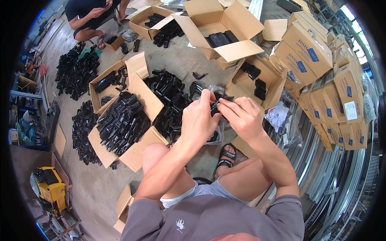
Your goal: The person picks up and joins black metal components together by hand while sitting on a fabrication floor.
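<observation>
My left hand and my right hand meet in front of me, fingers closed on a small black plastic part between them. Its exact shape is mostly covered by my fingers. Beneath the hands lies a clear plastic bag with more black pieces in and around it. Just left of my left hand, a heap of black angled parts rests on the floor. An open carton beyond my right hand holds a few rows of black parts.
An open carton heaped with black parts stands to my left, among further piles. Far ahead is a large open carton. Stacked closed cartons and long metal profiles line the right. Another person sits at the far left.
</observation>
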Motion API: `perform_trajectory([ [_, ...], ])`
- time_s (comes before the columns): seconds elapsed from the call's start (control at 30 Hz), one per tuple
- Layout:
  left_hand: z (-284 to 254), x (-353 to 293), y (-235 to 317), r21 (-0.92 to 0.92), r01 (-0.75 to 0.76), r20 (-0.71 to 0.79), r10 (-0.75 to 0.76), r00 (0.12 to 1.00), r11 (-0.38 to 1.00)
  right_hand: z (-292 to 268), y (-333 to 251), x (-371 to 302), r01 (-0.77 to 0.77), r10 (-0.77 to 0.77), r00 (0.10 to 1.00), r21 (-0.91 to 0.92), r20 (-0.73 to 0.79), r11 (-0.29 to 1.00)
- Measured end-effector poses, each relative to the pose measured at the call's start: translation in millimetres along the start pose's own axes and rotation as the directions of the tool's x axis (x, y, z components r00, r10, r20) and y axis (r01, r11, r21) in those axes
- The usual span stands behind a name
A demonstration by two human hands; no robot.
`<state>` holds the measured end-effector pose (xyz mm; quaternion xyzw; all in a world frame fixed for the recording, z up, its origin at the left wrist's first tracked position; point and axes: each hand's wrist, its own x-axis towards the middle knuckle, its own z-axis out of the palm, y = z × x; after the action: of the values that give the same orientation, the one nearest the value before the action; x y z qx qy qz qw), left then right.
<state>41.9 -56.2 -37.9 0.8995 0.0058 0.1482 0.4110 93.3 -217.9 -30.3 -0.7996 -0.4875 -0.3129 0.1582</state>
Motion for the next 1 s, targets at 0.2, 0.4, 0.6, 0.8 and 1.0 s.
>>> perform_trajectory([
  [0.2, -7, 0, 2, -0.057, 0.032, -0.015, -0.033, 0.999, 0.998, -2, -7, -1, -0.003, 0.001, 0.994, -0.015, -0.112, 1.000],
  [0.4, -14, 4, 3, -0.333, 0.184, 0.046, -0.179, 0.983, 0.925, -9, 0, -1, -0.516, 0.579, 0.814, 0.388, -0.057, 0.764],
  [0.6, -13, 5, -6, -0.595, 0.308, 0.193, -0.241, 0.951, 0.742, -2, 10, -23, -0.719, 0.545, 0.551, 0.691, 0.632, -0.074],
  [0.8, -13, 8, -6, -0.834, 0.304, 0.223, -0.223, 0.949, 0.460, -11, 11, -25, -0.687, 0.623, 0.549, 0.726, 0.556, -0.042],
  [1.0, -3, 3, -3, -0.840, 0.275, 0.186, -0.229, 0.955, 0.468, -14, 7, -26, -0.643, 0.632, 0.589, 0.766, 0.504, -0.011],
])
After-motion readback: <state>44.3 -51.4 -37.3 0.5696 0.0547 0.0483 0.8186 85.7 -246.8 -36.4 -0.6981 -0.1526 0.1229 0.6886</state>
